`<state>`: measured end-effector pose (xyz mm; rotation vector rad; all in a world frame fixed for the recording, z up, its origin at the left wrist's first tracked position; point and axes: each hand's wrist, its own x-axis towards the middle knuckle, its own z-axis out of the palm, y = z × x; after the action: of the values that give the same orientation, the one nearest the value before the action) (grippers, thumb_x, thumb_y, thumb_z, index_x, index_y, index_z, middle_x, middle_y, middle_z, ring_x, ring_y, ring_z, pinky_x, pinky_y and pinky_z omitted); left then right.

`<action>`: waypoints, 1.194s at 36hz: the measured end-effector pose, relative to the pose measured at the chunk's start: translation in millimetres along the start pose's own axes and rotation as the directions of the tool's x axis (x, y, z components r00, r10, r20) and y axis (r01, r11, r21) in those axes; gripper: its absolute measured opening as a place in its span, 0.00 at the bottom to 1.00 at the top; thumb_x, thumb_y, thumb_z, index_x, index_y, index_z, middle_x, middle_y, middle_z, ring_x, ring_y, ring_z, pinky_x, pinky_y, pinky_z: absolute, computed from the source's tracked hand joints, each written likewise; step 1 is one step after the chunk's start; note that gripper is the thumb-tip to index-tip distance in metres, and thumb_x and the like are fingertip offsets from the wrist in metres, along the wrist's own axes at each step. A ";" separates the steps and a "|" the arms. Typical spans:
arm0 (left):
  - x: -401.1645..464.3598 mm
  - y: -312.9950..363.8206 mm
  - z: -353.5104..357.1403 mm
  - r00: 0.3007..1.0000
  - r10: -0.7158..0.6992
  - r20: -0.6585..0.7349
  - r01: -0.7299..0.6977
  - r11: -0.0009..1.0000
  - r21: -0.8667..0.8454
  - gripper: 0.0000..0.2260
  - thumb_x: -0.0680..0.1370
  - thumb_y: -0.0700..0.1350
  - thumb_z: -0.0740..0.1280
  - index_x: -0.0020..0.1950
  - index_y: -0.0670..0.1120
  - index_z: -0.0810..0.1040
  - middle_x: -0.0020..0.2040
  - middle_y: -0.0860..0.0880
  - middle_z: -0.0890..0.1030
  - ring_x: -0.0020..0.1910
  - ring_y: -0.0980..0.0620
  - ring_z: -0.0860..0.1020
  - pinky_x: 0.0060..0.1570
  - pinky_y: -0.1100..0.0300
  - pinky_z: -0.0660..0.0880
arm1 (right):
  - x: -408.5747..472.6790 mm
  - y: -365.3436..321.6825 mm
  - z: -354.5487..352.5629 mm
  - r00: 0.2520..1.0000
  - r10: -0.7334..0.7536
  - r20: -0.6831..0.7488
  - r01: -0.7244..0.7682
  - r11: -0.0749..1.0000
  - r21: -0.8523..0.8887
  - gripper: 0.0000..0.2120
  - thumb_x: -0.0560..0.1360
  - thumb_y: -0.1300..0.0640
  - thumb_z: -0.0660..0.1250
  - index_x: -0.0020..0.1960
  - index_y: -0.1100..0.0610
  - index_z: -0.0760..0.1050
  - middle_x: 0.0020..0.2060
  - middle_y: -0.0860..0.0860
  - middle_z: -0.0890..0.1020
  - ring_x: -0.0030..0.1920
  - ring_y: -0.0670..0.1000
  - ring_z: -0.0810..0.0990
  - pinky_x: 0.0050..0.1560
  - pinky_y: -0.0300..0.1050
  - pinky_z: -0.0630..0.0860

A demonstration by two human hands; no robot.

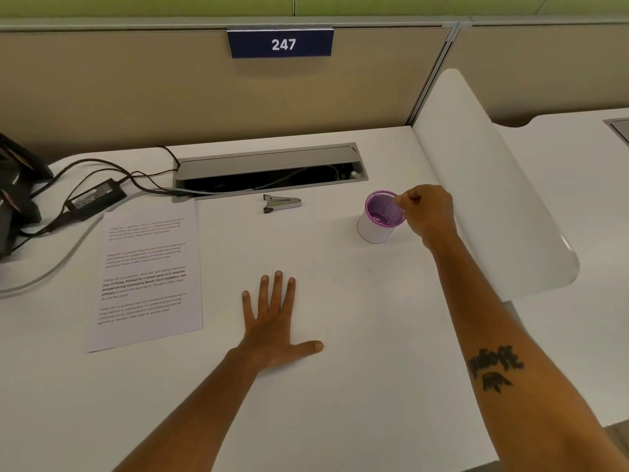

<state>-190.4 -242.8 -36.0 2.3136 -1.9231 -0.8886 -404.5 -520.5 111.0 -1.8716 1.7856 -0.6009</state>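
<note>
Plainly, a round pen cup point(376, 229) is seen standing upright on the smooth white desk point(340, 386). Its rim and inside are made of purple wire mesh, and its outer wall is wrapped in plain white. The right hand point(430, 212) is held at the right side of the cup's rim, with the fingers curled and drawn together in a pinch. A small dark item point(414, 198) is glimpsed between the fingertips, but it is too small for its kind to be told.

The left hand point(275, 328) is laid flat on the desk, palm down, to the left of the cup and nearer the person. Its fingers are straight and spread, the thumb is stretched out sideways, and nothing is held.

A small metal stapler point(281, 203) with a dark tip is found left of the cup, lying on its side. Just behind it, a long grey cable hatch point(269, 165) is sunk into the desk with its flap raised. Farther left of the cup a printed sheet point(149, 277) lies flat, and beyond that a black power adapter point(95, 198) sits among dark cables.

Right of the cup a curved white divider point(493, 185) rises from the desk. Far behind the cup a blue plate point(280, 44) marked 247 is fixed to the beige partition
</note>
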 end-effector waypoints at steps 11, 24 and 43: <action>1.2 -0.6 0.4 1.000 -0.007 0.005 0.007 1.000 0.011 0.65 0.61 0.90 0.50 0.80 0.55 0.21 0.80 0.51 0.18 0.78 0.46 0.18 0.74 0.34 0.21 | -2.5 3.2 -0.1 0.997 -0.076 -0.014 0.075 0.997 -0.008 0.05 0.75 0.63 0.74 0.48 0.60 0.89 0.44 0.56 0.90 0.46 0.55 0.87 0.52 0.52 0.85; -0.1 1.2 -2.1 1.000 -0.017 0.023 0.017 1.000 0.020 0.65 0.62 0.89 0.51 0.80 0.55 0.21 0.79 0.51 0.17 0.77 0.47 0.17 0.76 0.31 0.24 | -34.8 27.7 6.5 0.984 -0.039 -0.176 0.064 0.988 0.138 0.01 0.73 0.59 0.76 0.43 0.55 0.85 0.39 0.50 0.87 0.39 0.49 0.82 0.45 0.42 0.78; -2.7 4.5 -8.1 0.999 -0.020 0.044 0.020 1.000 0.019 0.65 0.63 0.88 0.54 0.80 0.54 0.20 0.78 0.51 0.16 0.77 0.46 0.16 0.75 0.32 0.23 | -132.1 71.0 98.7 0.991 0.117 -0.065 -0.115 0.993 0.037 0.04 0.76 0.57 0.76 0.47 0.58 0.84 0.45 0.52 0.85 0.44 0.53 0.82 0.45 0.42 0.73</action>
<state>-191.2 -244.3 -26.4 2.3473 -1.9366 -0.9348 -406.6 -386.6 -8.7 -1.7307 1.9004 -0.6536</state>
